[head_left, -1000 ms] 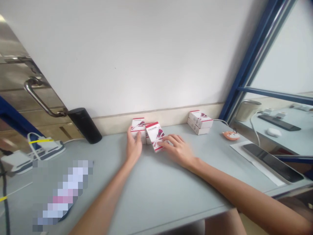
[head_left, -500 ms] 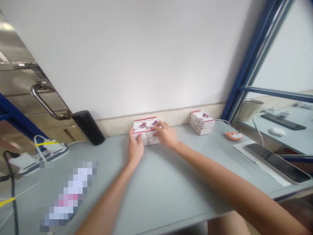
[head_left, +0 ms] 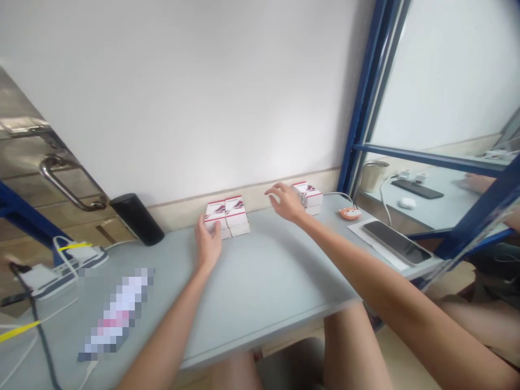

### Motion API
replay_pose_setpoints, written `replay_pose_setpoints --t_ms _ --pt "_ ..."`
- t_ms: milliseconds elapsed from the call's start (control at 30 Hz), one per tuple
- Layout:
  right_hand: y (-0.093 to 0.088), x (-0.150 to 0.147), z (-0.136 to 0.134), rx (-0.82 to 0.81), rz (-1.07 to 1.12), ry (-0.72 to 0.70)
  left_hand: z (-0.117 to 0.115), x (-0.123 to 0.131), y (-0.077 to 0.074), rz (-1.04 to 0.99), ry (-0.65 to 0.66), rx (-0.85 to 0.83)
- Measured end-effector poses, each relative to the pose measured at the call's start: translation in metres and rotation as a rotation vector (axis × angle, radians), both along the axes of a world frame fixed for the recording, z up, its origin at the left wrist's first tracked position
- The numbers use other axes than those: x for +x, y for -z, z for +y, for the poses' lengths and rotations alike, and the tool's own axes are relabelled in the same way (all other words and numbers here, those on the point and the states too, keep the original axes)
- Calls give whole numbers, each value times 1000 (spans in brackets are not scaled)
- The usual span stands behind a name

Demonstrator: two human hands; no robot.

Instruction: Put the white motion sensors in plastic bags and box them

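Two side-by-side stacks of small white cardboard boxes with red edges and dark red print stand against the wall at the back of the table. My left hand (head_left: 208, 245) grips the left stack's white box (head_left: 215, 211), thumb on its front and fingers round its left side. The right stack (head_left: 236, 212) touches it, with no hand on it. My right hand (head_left: 286, 201) is raised, fingers apart and holding nothing, between these stacks and another pile of similar boxes (head_left: 312, 198). It partly hides that pile.
A black cylinder-like device (head_left: 137, 219) leans at the back left, beside a power strip (head_left: 73, 273) with plugs and cables. A blurred-out item (head_left: 117, 314) lies at front left. At right are an orange animal-shaped object (head_left: 350, 213), a phone (head_left: 396, 242) on white paper and a blue frame (head_left: 361, 97).
My right hand has let go of the right-hand stack and moved right, towards the separate pile. My left hand stays on the left stack. The view has shifted to the right.
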State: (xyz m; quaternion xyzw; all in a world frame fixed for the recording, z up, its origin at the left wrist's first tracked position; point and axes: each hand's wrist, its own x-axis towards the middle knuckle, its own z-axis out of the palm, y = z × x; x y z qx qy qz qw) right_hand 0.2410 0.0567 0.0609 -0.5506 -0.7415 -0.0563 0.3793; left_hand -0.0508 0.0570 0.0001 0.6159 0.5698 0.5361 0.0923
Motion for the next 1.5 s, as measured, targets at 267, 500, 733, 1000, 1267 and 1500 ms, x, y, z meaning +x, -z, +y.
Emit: replay_pose_setpoints --t_ms 267,500,733,1000,1267,1500 --pt "58 91 -16 -61 88 505 -35 38 -2 385 -121 243" --pt "49 77 -17 56 406 367 -79 70 15 370 447 148" --pt "56 17 -47 -215 446 -343 -57 61 17 -76 373 33" --pt "86 12 -34 -388 969 -224 -54 51 5 -100 621 -221" --pt "90 5 -30 -669 1384 -332 -63 53 -7 -101 671 -129" --pt "87 8 -27 -705 1441 -280 -60 53 -5 -188 545 -207"
